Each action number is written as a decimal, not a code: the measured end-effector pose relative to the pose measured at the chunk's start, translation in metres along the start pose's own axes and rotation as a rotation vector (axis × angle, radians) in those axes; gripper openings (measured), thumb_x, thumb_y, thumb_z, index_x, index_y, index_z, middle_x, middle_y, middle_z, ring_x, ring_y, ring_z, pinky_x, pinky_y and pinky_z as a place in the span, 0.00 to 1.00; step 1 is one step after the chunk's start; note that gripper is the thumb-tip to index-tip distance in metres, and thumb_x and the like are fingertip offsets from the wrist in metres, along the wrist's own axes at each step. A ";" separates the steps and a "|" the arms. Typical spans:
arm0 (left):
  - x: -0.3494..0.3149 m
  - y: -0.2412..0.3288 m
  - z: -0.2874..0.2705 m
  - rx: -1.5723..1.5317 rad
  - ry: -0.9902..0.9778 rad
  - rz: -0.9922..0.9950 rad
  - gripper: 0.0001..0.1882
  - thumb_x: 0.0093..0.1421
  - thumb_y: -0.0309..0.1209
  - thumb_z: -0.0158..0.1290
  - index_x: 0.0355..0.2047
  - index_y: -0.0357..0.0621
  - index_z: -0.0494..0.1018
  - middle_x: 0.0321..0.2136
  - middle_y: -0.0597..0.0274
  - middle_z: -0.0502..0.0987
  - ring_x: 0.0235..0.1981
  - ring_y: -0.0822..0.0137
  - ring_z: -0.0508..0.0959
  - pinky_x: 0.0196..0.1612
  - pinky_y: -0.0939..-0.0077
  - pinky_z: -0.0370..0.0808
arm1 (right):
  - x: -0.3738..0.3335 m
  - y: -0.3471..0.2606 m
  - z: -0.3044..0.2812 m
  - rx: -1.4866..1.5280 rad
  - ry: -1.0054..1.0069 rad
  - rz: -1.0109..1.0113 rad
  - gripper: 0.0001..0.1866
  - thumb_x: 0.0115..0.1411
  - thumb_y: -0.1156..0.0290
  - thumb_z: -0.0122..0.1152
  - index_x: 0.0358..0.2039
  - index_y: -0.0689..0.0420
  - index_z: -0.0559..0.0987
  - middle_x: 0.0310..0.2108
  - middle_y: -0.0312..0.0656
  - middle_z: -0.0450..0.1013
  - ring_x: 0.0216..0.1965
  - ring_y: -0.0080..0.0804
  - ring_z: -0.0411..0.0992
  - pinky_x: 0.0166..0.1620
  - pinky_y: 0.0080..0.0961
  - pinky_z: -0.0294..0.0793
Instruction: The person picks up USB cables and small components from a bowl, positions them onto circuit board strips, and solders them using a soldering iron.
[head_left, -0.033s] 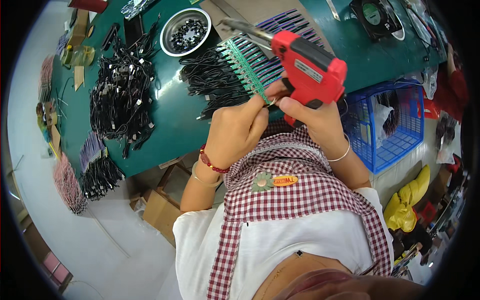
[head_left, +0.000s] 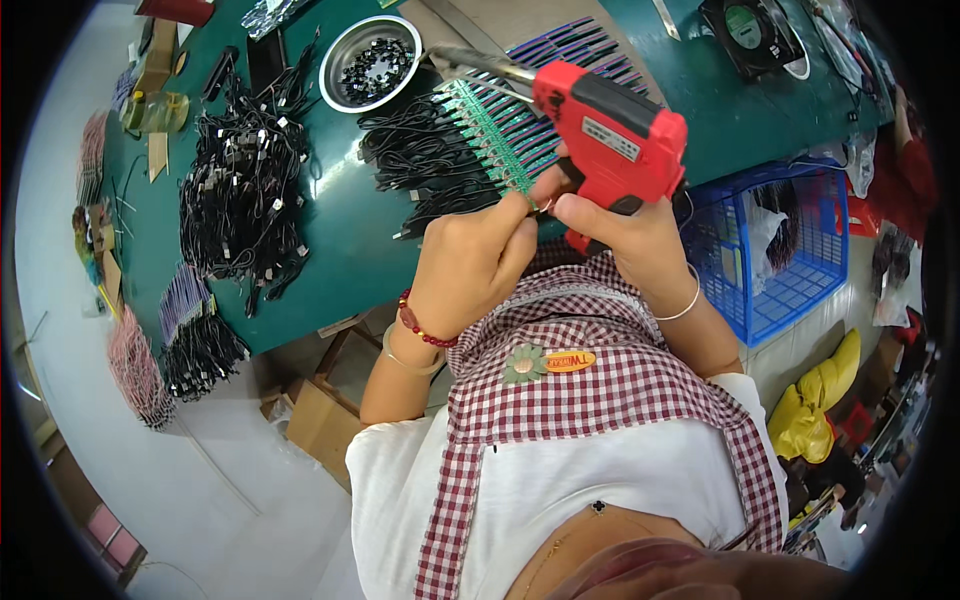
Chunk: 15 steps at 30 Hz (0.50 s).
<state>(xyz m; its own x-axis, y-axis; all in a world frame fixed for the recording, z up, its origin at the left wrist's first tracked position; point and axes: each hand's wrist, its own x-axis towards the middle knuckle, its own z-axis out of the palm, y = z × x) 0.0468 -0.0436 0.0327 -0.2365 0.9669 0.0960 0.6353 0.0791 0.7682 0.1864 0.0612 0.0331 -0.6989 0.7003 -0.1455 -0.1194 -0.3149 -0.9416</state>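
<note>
My right hand [head_left: 635,235] grips a red and black soldering gun [head_left: 615,130], its metal tip pointing to the far left. My right thumb and index finger also come together near a thin pale wire end [head_left: 546,205]. My left hand [head_left: 470,255] is closed in a pinch beside them, at the near end of a green circuit board strip [head_left: 490,140]. What the left fingers hold is hidden. Black cables [head_left: 425,150] lie along the strip's left side; dark, purple-edged strips [head_left: 575,60] lie beyond it on brown card.
A metal bowl of small black parts [head_left: 372,65] stands at the back. A large heap of black cables [head_left: 245,180] covers the table's left part. A blue plastic basket [head_left: 800,260] is at the right, beside the green table [head_left: 335,250]. A black round fan-like device [head_left: 745,35] lies far right.
The soldering gun has shifted slightly left with my right hand. My left hand stays nearly in place.
</note>
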 end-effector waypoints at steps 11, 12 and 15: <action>0.002 0.003 0.009 -0.030 0.126 0.094 0.06 0.47 0.20 0.56 0.23 0.37 0.69 0.15 0.61 0.72 0.15 0.71 0.72 0.19 0.82 0.67 | -0.005 0.011 -0.006 -0.302 0.089 -0.053 0.12 0.49 0.75 0.63 0.35 0.60 0.74 0.29 0.33 0.72 0.30 0.17 0.69 0.36 0.17 0.69; 0.001 0.005 0.010 -0.026 0.105 0.074 0.06 0.47 0.20 0.56 0.23 0.37 0.69 0.15 0.61 0.72 0.15 0.71 0.72 0.19 0.82 0.67 | -0.003 0.012 -0.007 -0.378 0.125 -0.116 0.12 0.49 0.76 0.63 0.36 0.60 0.74 0.28 0.33 0.71 0.30 0.17 0.68 0.36 0.17 0.69; -0.003 0.007 0.009 0.184 0.068 0.111 0.06 0.47 0.21 0.56 0.23 0.37 0.69 0.16 0.62 0.74 0.16 0.75 0.73 0.21 0.84 0.68 | 0.002 0.010 -0.015 -0.626 0.226 -0.431 0.11 0.50 0.76 0.62 0.35 0.61 0.74 0.28 0.32 0.71 0.29 0.17 0.68 0.35 0.16 0.68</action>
<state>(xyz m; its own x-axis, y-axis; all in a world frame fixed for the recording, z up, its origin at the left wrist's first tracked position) 0.0586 -0.0439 0.0319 -0.2028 0.9541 0.2205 0.7820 0.0223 0.6229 0.1949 0.0693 0.0189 -0.5133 0.8126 0.2762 0.1181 0.3856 -0.9151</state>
